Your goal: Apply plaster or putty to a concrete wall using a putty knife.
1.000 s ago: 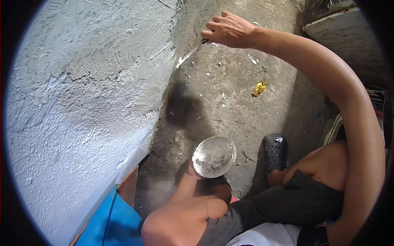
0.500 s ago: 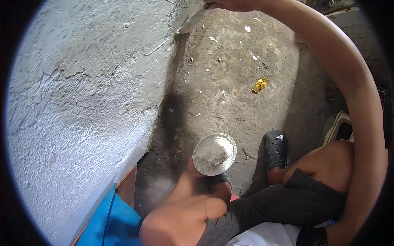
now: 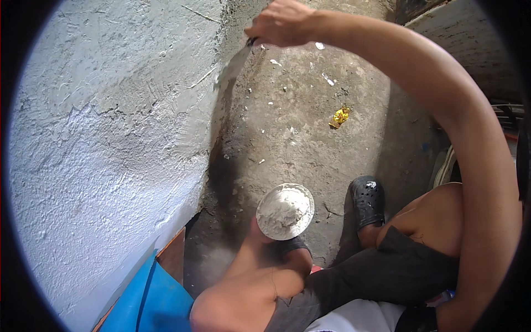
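My right hand (image 3: 283, 23) reaches far forward, closed around the dark handle of a putty knife (image 3: 234, 65). The wide grey blade points down and left, at the corner edge of the rough wall (image 3: 105, 166); whether it touches is hard to tell. Low in the view, my left hand (image 3: 260, 231) holds up a round pale bowl (image 3: 312, 212) from its left underside. White putty (image 3: 285, 209) is heaped inside. Most of the left fingers are hidden beneath the bowl.
A crumpled gold wrapper (image 3: 339, 117) and white flecks lie on the concrete floor (image 3: 310, 149). My foot in a black clog (image 3: 368, 202) stands right of the bowl. A blue sheet (image 3: 149, 293) is at the lower left, by the wall's base.
My right hand and the putty knife have come left and nearer, with more of the hand showing. The bowl stays in my left hand, nearly in place.
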